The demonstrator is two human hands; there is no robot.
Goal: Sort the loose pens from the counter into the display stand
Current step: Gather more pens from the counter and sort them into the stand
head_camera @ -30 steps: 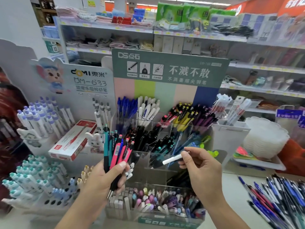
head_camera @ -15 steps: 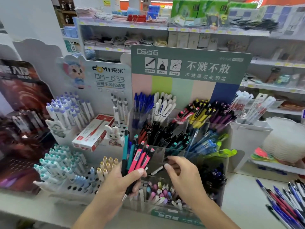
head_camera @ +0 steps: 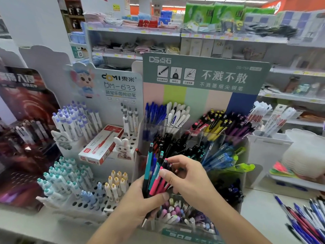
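Observation:
My left hand [head_camera: 140, 203] grips a bundle of pens [head_camera: 152, 171], teal, blue and pink, held upright in front of the clear display stand [head_camera: 218, 133]. My right hand [head_camera: 191, 182] reaches across to the bundle, and its thumb and curled fingers pinch the top of a pink pen [head_camera: 160, 180] in it. The stand's compartments hold blue, white, black, yellow and purple pens. A heap of loose pens [head_camera: 309, 221] lies on the counter at the far right.
A white peg stand [head_camera: 84, 205] with capped pens and a red box [head_camera: 102, 145] sits to the left. A white tray of stacked plates [head_camera: 306, 155] stands at the right, beside a white holder [head_camera: 269, 148]. Store shelves run behind.
The white pen that my right hand held is gone from it. That hand dropped toward the stand, then moved left onto the bundle. The view shifted left.

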